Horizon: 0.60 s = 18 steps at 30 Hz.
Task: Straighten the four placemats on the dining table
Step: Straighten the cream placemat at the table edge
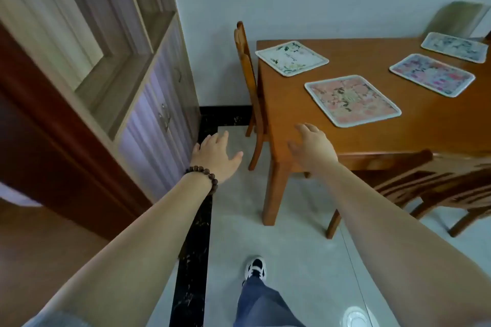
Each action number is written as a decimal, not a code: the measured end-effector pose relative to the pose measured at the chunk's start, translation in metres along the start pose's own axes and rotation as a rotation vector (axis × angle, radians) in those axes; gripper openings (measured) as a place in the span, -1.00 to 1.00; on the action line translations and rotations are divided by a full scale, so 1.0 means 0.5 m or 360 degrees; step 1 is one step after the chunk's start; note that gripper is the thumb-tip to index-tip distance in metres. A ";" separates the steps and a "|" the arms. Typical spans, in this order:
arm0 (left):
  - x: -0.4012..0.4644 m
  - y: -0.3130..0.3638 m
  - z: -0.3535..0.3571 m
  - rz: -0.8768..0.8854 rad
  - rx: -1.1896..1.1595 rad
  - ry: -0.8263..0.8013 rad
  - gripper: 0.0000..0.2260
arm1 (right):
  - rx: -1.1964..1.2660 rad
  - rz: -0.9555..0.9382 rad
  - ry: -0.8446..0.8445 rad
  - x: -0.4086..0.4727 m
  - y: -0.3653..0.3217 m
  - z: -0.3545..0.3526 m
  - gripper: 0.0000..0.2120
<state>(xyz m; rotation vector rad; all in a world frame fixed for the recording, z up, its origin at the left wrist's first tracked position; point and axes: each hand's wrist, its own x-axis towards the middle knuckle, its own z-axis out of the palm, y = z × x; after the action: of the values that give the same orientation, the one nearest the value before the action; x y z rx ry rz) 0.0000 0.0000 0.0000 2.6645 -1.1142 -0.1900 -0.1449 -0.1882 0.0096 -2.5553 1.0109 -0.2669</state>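
Nearest, a trouser leg (261, 305) and a black-and-white shoe (255, 268) stand on the pale floor (300, 247), beside a black tile strip (192, 260). Both bare forearms reach forward from the bottom edge. The left hand (216, 156), with a bead bracelet (206, 176) at its wrist, hangs over the floor with fingers spread and relaxed, holding nothing. The right hand (313, 147) is likewise loose and holds nothing; it is at the near left corner of the worktop (372, 138), though contact cannot be told. A wooden chair (438, 188) is tucked under the near edge on the right.

On the worktop lie four floral mats, each turned at an angle to the edges. The peach mat (352, 99) lies nearest, just beyond the right hand. The white mat (291, 58) sits near the far left corner, its corner close to the edge. The pink mat (431, 74) lies to the right, and the grey mat (454, 47) beyond it near the far edge. All four lie apart from one another.

A second chair (248, 82) stands at the left end, a green chair (457, 18) at the far side, and a cabinet (127, 66) stands against the wall on the left.
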 end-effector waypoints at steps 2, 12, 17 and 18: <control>0.098 0.006 -0.009 -0.0009 -0.0019 -0.0001 -0.35 | 0.0032 0.0020 -0.0001 0.090 -0.001 -0.002 -0.46; 0.493 0.093 -0.052 0.0245 -0.0012 -0.0004 -0.37 | -0.0010 0.0197 -0.0024 0.433 0.031 -0.031 -0.45; 0.648 0.124 -0.051 0.0385 -0.0002 -0.0028 -0.36 | -0.0064 0.0282 0.0045 0.552 0.049 -0.039 -0.44; 0.679 0.132 -0.049 0.0408 -0.0004 -0.0039 -0.36 | -0.0063 0.0298 0.0057 0.573 0.055 -0.041 -0.44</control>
<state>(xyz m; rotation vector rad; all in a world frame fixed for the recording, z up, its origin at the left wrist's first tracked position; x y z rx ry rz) 0.1979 -0.2829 0.0331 2.4920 -1.4470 -0.1762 0.0391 -0.4096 0.0276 -2.4767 1.2706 -0.2434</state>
